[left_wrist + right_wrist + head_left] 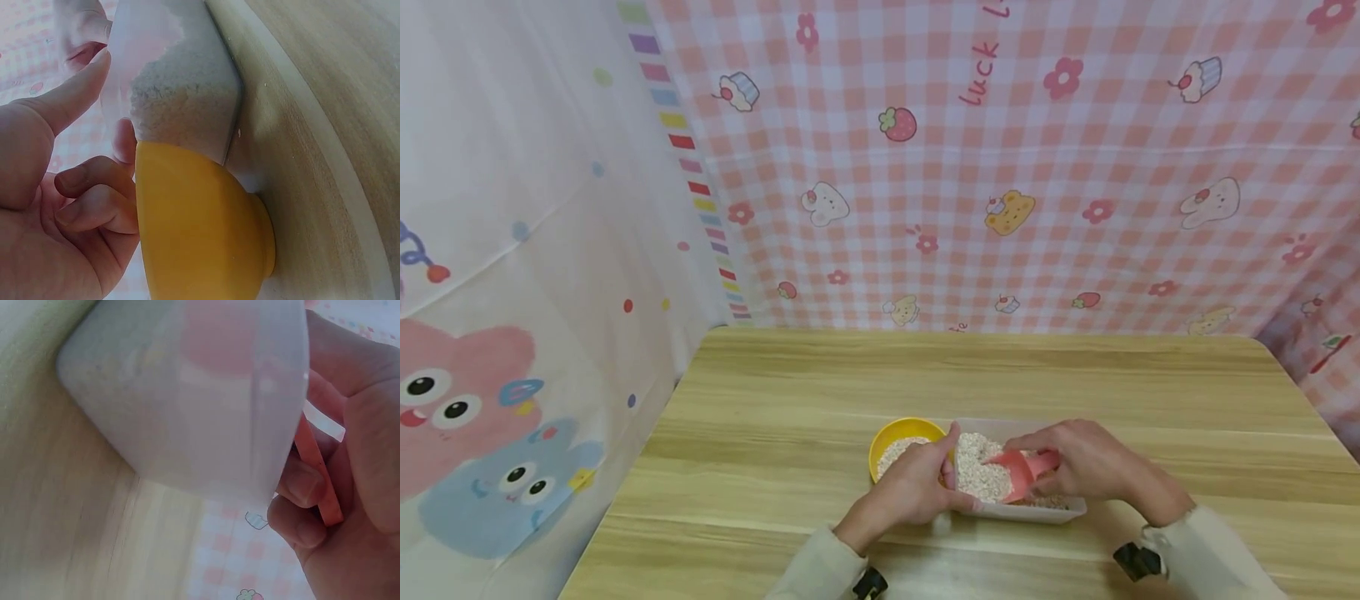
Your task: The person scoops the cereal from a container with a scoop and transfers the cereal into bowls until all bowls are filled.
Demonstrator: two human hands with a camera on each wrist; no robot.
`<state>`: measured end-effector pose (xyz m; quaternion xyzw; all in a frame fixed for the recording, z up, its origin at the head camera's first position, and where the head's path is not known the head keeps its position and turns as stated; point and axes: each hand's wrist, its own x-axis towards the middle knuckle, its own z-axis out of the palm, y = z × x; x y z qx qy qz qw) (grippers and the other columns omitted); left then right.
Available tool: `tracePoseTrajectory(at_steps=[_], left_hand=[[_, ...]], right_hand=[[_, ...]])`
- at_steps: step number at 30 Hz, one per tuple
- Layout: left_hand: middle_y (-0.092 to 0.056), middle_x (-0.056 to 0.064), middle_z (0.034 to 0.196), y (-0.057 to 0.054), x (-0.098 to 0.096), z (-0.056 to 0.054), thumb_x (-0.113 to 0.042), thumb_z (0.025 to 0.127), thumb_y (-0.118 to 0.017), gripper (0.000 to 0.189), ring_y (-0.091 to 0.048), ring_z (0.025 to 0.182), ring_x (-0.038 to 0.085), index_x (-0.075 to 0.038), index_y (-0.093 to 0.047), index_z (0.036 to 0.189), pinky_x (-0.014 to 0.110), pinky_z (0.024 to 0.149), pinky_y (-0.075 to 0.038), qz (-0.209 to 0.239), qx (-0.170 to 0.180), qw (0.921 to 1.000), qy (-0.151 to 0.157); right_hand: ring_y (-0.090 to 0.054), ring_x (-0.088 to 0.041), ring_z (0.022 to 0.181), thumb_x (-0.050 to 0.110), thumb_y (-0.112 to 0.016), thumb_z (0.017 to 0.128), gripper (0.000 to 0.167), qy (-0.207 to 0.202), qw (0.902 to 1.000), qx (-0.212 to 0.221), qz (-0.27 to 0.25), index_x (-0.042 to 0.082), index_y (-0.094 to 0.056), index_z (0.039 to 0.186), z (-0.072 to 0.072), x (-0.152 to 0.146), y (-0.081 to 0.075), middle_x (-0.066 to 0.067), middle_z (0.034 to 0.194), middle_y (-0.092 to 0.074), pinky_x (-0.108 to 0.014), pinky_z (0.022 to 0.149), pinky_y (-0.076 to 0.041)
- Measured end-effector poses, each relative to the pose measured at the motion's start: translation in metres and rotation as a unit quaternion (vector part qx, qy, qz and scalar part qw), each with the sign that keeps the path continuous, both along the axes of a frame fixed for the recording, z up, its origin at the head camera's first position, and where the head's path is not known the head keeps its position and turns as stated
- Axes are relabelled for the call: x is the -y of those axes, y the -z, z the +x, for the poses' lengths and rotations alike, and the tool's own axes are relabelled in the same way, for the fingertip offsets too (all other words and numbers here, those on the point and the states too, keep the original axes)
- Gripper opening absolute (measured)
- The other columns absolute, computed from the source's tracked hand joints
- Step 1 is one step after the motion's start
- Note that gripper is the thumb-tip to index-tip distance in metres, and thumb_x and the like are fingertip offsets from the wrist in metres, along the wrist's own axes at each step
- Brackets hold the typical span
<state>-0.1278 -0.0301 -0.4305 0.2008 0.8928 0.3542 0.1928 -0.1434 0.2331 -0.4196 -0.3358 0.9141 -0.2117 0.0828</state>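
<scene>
A translucent white plastic container (1052, 515) holds pale oat flakes (979, 475). My right hand (1086, 467) grips the handle of a pink scoop (1021, 477), whose bowl sits in the flakes. In the right wrist view my fingers curl round the scoop's handle (317, 472) beside the container wall (206, 437). My left hand (913, 487) holds the container's left end, the thumb at its near side and a finger at its rim. Against that end stands a yellow bowl (910, 427), also with flakes in it; my left hand (81, 187) partly covers it in the head view.
Everything stands on a wood-grain table (775, 400). Behind it hangs a pink checked cloth (865, 175) with printed figures, and a white printed cloth (550, 250) hangs at the left. Black straps (1138, 561) circle the sleeves.
</scene>
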Motion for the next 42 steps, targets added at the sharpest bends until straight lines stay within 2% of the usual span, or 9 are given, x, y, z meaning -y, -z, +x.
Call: tracePoseTrajectory(at_steps=[9,18,27,32,38,42], left_hand=[[-0.056,-0.011,0.067,0.000,-0.001,0.001,-0.032,0.077,-0.086,0.103,-0.048,0.058,0.004,-0.007,-0.025,0.157,0.019,0.062,-0.043,0.000,0.001,1.0000,-0.003],[-0.056,-0.011,0.067,0.000,-0.001,0.000,-0.032,0.078,-0.085,0.103,-0.049,0.058,0.003,-0.006,-0.024,0.157,0.019,0.061,-0.043,-0.003,-0.006,1.0000,0.002],[-0.056,-0.012,0.066,-0.001,0.000,0.000,-0.031,0.078,-0.086,0.103,-0.049,0.058,0.003,-0.005,-0.024,0.156,0.018,0.062,-0.043,0.003,-0.009,0.9999,0.010],[-0.056,-0.011,0.066,-0.002,0.000,0.001,-0.030,0.077,-0.086,0.104,-0.049,0.058,0.003,-0.004,-0.025,0.156,0.018,0.064,-0.043,0.004,-0.007,0.9999,0.010],[-0.056,-0.011,0.067,-0.002,-0.001,0.000,-0.030,0.077,-0.086,0.103,-0.048,0.058,0.003,-0.005,-0.025,0.156,0.019,0.062,-0.043,0.001,-0.003,1.0000,0.006],[-0.056,-0.010,0.067,-0.002,0.000,0.001,-0.032,0.077,-0.086,0.103,-0.048,0.058,0.004,-0.006,-0.025,0.156,0.019,0.062,-0.043,0.001,-0.001,1.0000,0.005]], right_hand=[[-0.038,0.000,0.063,0.037,-0.087,0.073,0.053,0.038,0.9992,-0.013,-0.003,0.022,-0.072,0.121,0.004,0.000,0.009,0.005,0.105,-0.074,-0.020,0.056,-0.032],[-0.037,0.000,0.062,0.039,-0.086,0.074,0.053,0.046,0.9988,-0.017,-0.006,0.022,-0.072,0.122,0.006,0.000,0.012,0.003,0.107,-0.074,-0.020,0.055,-0.030],[-0.050,0.000,0.076,0.047,-0.085,0.073,0.053,0.059,0.9979,-0.024,0.011,0.026,-0.072,0.121,0.010,0.002,0.011,0.005,0.110,-0.073,-0.023,0.066,-0.039],[-0.051,-0.001,0.077,0.048,-0.085,0.073,0.054,0.067,0.9975,-0.022,0.012,0.026,-0.072,0.121,0.011,0.003,0.011,0.005,0.110,-0.073,-0.024,0.067,-0.040],[-0.041,0.000,0.066,0.048,-0.085,0.072,0.055,0.072,0.9970,-0.022,-0.016,0.023,-0.072,0.120,0.012,0.001,0.013,0.013,0.090,-0.070,-0.021,0.059,-0.034],[-0.037,0.000,0.061,0.046,-0.085,0.073,0.054,0.082,0.9957,-0.002,-0.041,0.022,-0.071,0.120,0.011,-0.002,0.014,0.018,0.076,-0.060,-0.020,0.055,-0.032]])
